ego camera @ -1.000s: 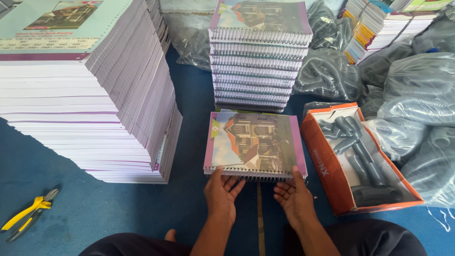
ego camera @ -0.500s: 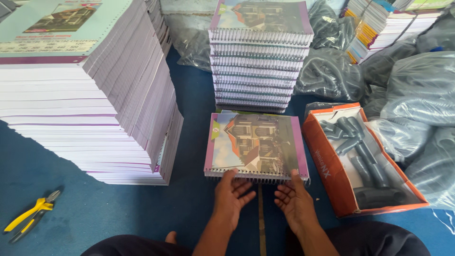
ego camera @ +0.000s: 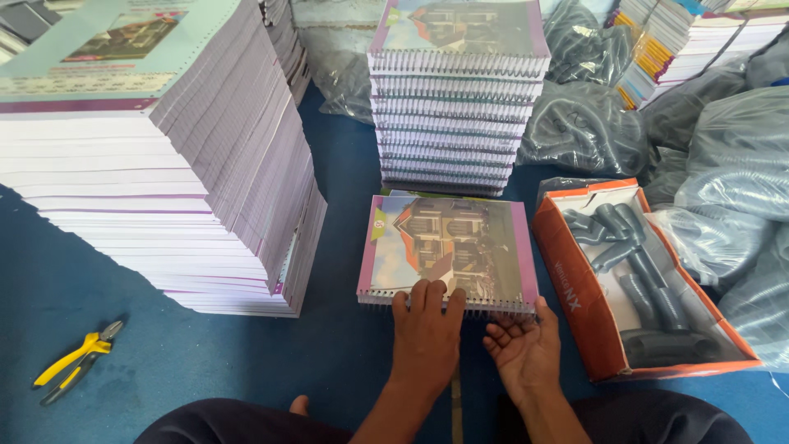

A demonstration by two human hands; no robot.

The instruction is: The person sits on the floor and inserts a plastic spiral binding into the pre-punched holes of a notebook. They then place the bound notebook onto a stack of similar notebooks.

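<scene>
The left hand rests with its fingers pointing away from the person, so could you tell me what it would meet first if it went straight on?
The left hand already has its fingertips on the spiral-bound book; beyond it, probably the stack of bound books, though depth is unclear.

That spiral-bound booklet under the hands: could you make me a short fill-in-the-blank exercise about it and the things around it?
1. The left hand rests flat on the near edge of the spiral-bound booklet, whose cover shows a ____.
2. The orange cardboard box beside the right hand holds dark spiral ____.
3. The pliers on the blue floor have ____ handles.
4. The stack of bound booklets stands directly ____ the booklet being handled.

Missing words: house; coils; yellow; behind
</scene>
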